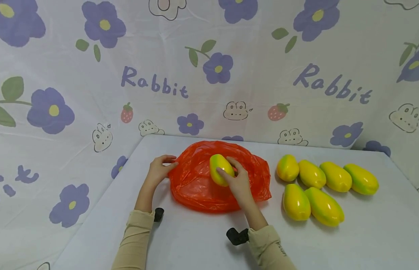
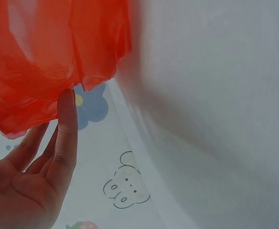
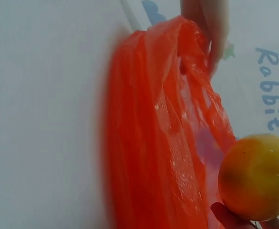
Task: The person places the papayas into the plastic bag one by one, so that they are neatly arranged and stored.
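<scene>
A red plastic bag (image 1: 195, 187) lies on the white table with its mouth spread open. My left hand (image 1: 158, 171) holds the bag's left rim between thumb and fingers; in the left wrist view the fingers (image 2: 67, 138) of this hand reach up against the red film. Over the bag's opening, my right hand (image 1: 239, 183) grips a glossy yellow-green papaya (image 1: 218, 167), thumb on the near side and fingers round the far side. The same papaya (image 3: 253, 176) shows at the lower right of the right wrist view, beside the bag's rim.
To the right of the bag, several more papayas lie in two rows, including a back-row one (image 1: 361, 179) and a front-row one (image 1: 325, 207). Behind the table (image 1: 195, 240) hangs a cloth (image 1: 256, 75) printed with flowers and rabbits. A black wrist mount (image 1: 237, 236) sits at the right cuff.
</scene>
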`<state>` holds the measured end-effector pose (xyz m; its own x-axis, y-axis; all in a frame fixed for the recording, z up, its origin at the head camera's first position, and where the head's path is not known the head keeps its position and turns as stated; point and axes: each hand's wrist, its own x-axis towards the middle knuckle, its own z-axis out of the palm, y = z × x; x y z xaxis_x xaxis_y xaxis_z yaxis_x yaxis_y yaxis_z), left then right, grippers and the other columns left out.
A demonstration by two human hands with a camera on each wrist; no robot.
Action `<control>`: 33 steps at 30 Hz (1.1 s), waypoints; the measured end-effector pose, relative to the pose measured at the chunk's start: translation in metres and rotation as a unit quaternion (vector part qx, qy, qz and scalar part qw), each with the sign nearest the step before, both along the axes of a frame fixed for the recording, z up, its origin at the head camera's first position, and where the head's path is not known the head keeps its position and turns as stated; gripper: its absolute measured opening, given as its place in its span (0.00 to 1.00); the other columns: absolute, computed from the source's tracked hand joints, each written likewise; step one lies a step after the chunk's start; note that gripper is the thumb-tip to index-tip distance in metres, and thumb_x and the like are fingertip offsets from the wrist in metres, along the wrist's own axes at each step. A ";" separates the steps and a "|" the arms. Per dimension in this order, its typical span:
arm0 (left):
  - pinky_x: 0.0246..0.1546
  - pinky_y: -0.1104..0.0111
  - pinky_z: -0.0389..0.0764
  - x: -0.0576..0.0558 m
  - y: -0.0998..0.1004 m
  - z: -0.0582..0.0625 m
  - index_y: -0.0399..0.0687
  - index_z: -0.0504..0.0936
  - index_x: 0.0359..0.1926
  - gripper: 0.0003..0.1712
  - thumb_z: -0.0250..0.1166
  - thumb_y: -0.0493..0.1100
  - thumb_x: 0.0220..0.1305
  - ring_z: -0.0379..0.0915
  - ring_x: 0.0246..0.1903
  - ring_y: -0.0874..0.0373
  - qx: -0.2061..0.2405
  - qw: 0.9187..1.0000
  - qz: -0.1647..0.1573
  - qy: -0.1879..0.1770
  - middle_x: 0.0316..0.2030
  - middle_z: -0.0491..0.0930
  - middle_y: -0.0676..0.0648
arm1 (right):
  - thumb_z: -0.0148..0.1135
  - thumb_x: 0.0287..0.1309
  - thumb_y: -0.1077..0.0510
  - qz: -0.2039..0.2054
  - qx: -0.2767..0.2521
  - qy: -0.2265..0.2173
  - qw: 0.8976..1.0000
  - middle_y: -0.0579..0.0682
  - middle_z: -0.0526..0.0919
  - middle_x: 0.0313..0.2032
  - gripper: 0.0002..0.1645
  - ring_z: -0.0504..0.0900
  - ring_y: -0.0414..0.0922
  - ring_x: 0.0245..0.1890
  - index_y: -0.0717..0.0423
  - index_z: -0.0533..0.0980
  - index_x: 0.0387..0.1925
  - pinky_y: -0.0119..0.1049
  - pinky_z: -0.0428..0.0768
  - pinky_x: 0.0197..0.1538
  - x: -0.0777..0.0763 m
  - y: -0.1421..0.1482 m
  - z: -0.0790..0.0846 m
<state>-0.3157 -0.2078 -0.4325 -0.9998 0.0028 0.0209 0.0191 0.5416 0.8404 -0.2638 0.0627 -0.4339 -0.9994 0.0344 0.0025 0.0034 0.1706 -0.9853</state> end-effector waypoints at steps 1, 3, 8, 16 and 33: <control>0.33 0.66 0.87 0.001 0.000 0.000 0.37 0.75 0.60 0.24 0.62 0.43 0.67 0.81 0.50 0.40 0.001 1.000 0.000 0.000 0.58 0.77 0.33 | 0.66 0.59 0.46 0.001 0.000 0.001 1.000 0.51 0.70 0.66 0.37 0.70 0.52 0.62 0.46 0.66 0.68 0.49 0.77 0.63 0.000 -0.002 -0.001; 0.34 0.65 0.87 0.001 0.000 0.000 0.37 0.75 0.60 0.24 0.62 0.43 0.67 0.81 0.49 0.40 0.000 1.000 -0.001 0.000 0.58 0.77 0.33 | 0.67 0.59 0.46 -0.001 -0.003 0.006 1.000 0.51 0.71 0.65 0.37 0.71 0.52 0.61 0.47 0.67 0.68 0.49 0.77 0.63 0.000 -0.006 -0.003; 0.35 0.65 0.87 0.001 0.000 -0.001 0.38 0.76 0.60 0.24 0.62 0.43 0.67 0.81 0.49 0.40 -0.003 1.000 -0.001 -0.002 0.58 0.77 0.33 | 0.67 0.58 0.46 0.001 -0.010 0.012 1.000 0.50 0.73 0.63 0.36 0.72 0.51 0.60 0.47 0.68 0.67 0.48 0.78 0.62 0.000 -0.016 -0.007; 0.34 0.65 0.87 0.000 0.000 -0.002 0.39 0.76 0.60 0.24 0.62 0.43 0.66 0.81 0.49 0.41 -0.001 1.000 0.000 -0.003 0.57 0.78 0.34 | 0.68 0.57 0.47 0.010 -0.019 -0.001 1.000 0.50 0.73 0.62 0.37 0.72 0.51 0.59 0.47 0.68 0.67 0.47 0.78 0.62 0.003 -0.033 -0.008; 0.37 0.64 0.87 0.002 0.001 0.001 0.39 0.75 0.61 0.24 0.62 0.44 0.67 0.80 0.51 0.40 -0.005 1.000 -0.001 -0.010 0.58 0.77 0.34 | 0.67 0.58 0.45 0.032 -0.025 0.008 0.999 0.51 0.74 0.61 0.36 0.73 0.51 0.58 0.46 0.69 0.66 0.48 0.77 0.63 0.014 -0.065 -0.016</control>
